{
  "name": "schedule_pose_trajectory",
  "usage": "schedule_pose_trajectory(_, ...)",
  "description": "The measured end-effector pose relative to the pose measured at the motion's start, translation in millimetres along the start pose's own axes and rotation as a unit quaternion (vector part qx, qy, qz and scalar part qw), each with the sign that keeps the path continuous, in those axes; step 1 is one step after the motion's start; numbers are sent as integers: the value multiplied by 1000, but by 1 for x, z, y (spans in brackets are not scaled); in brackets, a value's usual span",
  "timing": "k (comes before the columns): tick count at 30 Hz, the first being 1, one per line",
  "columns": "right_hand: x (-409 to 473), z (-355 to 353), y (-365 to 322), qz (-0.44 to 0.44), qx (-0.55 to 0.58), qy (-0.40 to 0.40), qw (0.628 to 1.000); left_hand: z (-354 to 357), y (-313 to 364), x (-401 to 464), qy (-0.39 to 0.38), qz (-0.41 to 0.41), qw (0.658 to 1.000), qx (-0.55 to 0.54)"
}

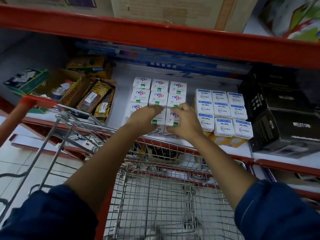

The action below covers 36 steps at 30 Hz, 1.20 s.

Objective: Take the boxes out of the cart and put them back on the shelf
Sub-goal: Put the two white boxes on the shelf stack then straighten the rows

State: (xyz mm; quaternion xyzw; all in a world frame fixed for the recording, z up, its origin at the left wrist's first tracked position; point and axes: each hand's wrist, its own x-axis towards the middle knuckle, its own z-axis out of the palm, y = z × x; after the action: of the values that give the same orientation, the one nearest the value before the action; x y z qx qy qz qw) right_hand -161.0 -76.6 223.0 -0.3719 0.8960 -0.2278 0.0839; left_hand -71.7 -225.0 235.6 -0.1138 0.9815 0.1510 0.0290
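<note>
Both hands reach over the wire cart (pixel 166 196) to the shelf (pixel 119 101). The left hand (pixel 145 116) and right hand (pixel 185 122) press curled fingers against the near Nippo boxes (pixel 159 96); actual grip unclear. Wipro Garnet boxes (pixel 222 111) stand right, black Neuton cartons (pixel 290 125) farther right.

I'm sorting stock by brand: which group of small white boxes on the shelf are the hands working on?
The Nippo stack, with green QC squares, left of the blue-topped Wipro Garnet boxes. Both the left hand and right hand rest on its front row.
</note>
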Motion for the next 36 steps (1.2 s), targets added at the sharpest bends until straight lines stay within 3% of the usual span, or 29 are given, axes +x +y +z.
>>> schedule_pose_trajectory(6,-19,27,4,14,68,105,992,22,-1,-16,47,11,998,46)
schedule_pose_trajectory(10,-36,48,-4,98,179,195,959,48,4,-37,198,-31,979,-35)
schedule_pose_trajectory(12,-42,59,-10,158,275,215,924,60,12,-49,282,-112,940,-153)
schedule_pose_trajectory(14,-46,69,-15,230,379,226,868,68,28,-58,336,-241,843,-344)
schedule_pose_trajectory(16,-50,69,-24,333,480,213,783,66,46,-64,350,-344,691,-531)
schedule_pose_trajectory(18,-53,61,-33,411,581,170,681,59,56,-64,295,-395,562,-664)
schedule_pose_trajectory(20,-53,52,-35,439,666,144,585,51,55,-62,223,-384,458,-770)
schedule_pose_trajectory(23,-48,41,-32,435,763,153,453,40,45,-58,168,-341,276,-883)
schedule_pose_trajectory(26,-39,40,-32,427,802,126,399,36,34,-53,158,-316,190,-916)
schedule_pose_trajectory(29,-30,42,-34,423,819,112,371,34,26,-47,148,-317,162,-923)
schedule_pose_trajectory(36,-16,41,-36,422,831,117,343,46,3,-17,99,-319,194,-922)
